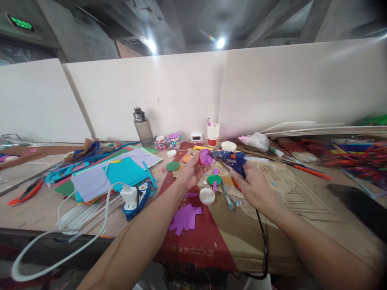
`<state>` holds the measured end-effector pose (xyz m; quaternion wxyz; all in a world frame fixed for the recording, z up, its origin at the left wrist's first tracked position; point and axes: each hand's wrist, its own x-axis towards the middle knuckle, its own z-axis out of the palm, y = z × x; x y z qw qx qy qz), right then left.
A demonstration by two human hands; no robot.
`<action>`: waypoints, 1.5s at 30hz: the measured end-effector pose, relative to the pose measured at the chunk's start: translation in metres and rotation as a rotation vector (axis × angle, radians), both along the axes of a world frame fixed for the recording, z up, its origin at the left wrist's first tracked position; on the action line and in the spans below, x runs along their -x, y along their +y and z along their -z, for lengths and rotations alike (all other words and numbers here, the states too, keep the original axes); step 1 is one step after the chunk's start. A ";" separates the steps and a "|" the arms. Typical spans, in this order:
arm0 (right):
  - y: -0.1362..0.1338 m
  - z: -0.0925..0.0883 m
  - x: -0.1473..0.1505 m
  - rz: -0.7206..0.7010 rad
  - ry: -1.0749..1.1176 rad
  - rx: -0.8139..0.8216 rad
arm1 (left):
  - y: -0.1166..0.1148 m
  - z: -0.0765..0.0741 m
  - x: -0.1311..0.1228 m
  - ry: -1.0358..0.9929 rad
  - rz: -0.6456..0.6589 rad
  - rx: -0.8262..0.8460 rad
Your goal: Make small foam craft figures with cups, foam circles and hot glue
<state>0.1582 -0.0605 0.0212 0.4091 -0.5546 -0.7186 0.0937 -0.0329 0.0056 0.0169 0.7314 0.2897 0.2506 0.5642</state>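
My left hand [193,173] is closed around a small round purple piece [206,157] with a pinkish-red rim, raised above the table. My right hand [249,181] grips a blue hot glue gun [237,160], a clear glue stick jutting from its back. The gun's nozzle points left and meets or nearly meets the purple piece; I cannot tell whether they touch. Below the hands lie a green disc [214,180] with purple strips by it, a white round lid [207,196] and a pen [227,197]. Purple paper strips [186,218] lie in a pile nearer me.
Colored paper sheets [127,175], a blue-and-white power strip [137,201] and its looping white cable cover the left side. A bottle [143,128] and a paper cup [213,134] stand at the back. A dark phone [359,205] and orange-handled scissors [314,171] lie right.
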 end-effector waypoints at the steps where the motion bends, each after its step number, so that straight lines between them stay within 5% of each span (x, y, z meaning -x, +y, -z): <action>1: 0.000 0.000 0.000 -0.016 0.004 0.003 | 0.000 0.000 0.000 0.004 0.001 0.003; 14: -0.001 -0.002 -0.001 0.017 -0.048 0.028 | 0.006 0.002 0.004 -0.046 -0.067 -0.039; 36: 0.000 0.000 -0.001 0.010 -0.006 0.022 | 0.000 0.001 0.000 0.016 0.003 0.000; 45: -0.005 -0.004 0.004 -0.087 0.034 -0.001 | 0.000 0.005 -0.002 0.007 0.017 0.003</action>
